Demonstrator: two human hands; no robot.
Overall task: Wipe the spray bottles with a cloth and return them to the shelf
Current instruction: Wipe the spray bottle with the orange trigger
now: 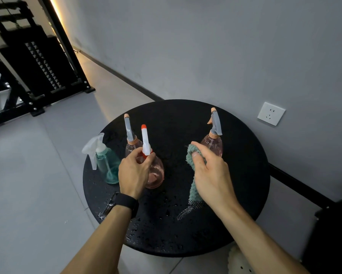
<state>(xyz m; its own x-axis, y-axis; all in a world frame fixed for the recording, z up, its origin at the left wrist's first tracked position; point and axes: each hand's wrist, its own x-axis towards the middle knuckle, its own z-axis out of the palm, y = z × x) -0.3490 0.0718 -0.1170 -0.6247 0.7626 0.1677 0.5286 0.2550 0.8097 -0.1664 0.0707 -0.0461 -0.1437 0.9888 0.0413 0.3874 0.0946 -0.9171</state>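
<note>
My left hand [133,172] grips the neck of a pink bottle with a white and red sprayer [156,173] standing on the round black table [186,234]. My right hand [211,175] holds a green cloth [192,155] bunched in its fingers, just in front of a second pink bottle with a grey sprayer [214,142]. A third pink bottle with a grey sprayer [131,144] stands behind my left hand. A teal bottle with a clear sprayer [106,165] stands at the table's left edge.
Water drops cover the tabletop. A grey wall with a white socket [271,113] runs behind the table. A black metal rack [37,62] stands on the floor at the far left. A dark object [332,234] sits at the right edge.
</note>
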